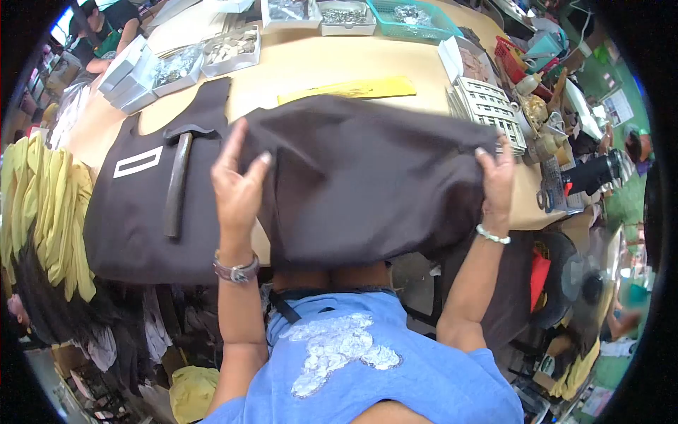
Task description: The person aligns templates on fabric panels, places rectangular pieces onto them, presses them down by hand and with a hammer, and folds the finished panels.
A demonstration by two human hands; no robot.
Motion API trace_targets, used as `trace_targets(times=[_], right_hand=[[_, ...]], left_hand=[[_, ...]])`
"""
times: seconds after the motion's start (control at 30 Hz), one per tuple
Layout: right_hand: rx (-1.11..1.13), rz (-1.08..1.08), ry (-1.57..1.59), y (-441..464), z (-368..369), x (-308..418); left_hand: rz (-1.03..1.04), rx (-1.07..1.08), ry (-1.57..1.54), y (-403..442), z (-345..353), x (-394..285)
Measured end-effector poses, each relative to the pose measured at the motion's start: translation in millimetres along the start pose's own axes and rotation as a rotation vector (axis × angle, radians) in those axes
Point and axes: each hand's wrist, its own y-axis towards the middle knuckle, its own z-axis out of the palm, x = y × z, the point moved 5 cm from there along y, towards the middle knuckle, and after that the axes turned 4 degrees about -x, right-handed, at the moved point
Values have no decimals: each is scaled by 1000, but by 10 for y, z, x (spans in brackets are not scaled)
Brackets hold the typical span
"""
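A blue shirt (339, 353) with a white appliqué is nearest, and beyond it a dark brown fabric piece (374, 177) spreads across the front of the desk (311, 62) between the two hands. The left hand (239, 189) is at its left edge, thumb and forefinger spread; the right hand (498, 177) is at its upper right corner, thumb parted from the fingers. Whether either grips the cloth, I cannot tell. To the left, a hammer (178, 184) and a white rectangular frame (138, 162) lie on another dark panel (134, 226).
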Motion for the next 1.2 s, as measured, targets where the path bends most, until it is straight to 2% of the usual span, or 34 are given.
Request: trace_targets(times=[0.1, 0.13, 0.17, 0.2, 0.27, 0.3, 0.33, 0.4, 0.47, 0.5, 0.6, 0.7, 0.8, 0.83, 0.87, 0.9, 0.97, 1.07, 1.17, 1.2], right_hand=[[-107, -241, 258, -5, -47, 725], [-130, -290, 319, -18, -91, 842], [-190, -282, 322, -3, -89, 857], [-143, -218, 138, 52, -98, 693], [-49, -92, -225, 114, -177, 125], [-18, -73, -413, 46, -166, -2], [15, -57, -600, -38, -162, -73], [-3, -24, -656, -208, -177, -128], [-17, 79, -665, -341, -246, -191], [-20, 32, -734, -404, -272, -164], [-44, 145, -786, -553, -389, -193], [-74, 130, -820, -692, -489, -190], [-100, 190, -821, -848, -555, -131], [-101, 222, -832, -896, -568, -82], [-105, 255, -843, -939, -593, -63], [-111, 243, -845, -973, -620, -65], [-123, 219, -849, -1031, -670, -90], [-136, 128, -909, -1048, -699, -117], [-180, -316, -1157, -836, -426, 96], [-124, -371, -1048, -709, -225, 179]], left_hand=[[191, -139, -178, 216, -208, -575], [115, -76, -418, 245, -226, -656], [129, -73, -323, 286, -260, -623], [141, -67, -227, 363, -309, -558], [-44, 87, 34, 480, -329, 22], [-136, 115, 348, 366, -250, -53], [-230, 178, 372, 376, -233, 187], [-273, 202, 560, 270, -260, 384], [-108, 205, 662, 239, -290, 551], [-25, 206, 712, 221, -279, 513], [-92, 253, 701, 164, -235, 437], [-178, 308, 749, 109, -184, 387], [33, 224, 1121, -53, -63, 200], [204, 222, 1292, -134, 40, 78], [288, 234, 1263, -250, 174, -38], [372, 245, 1232, -381, 318, -141], [414, 384, 1029, -657, 580, -163], [367, 513, 983, -951, 767, 80], [277, 500, 950, -1066, 719, 250], [281, 502, 952, -1086, 713, 253]])
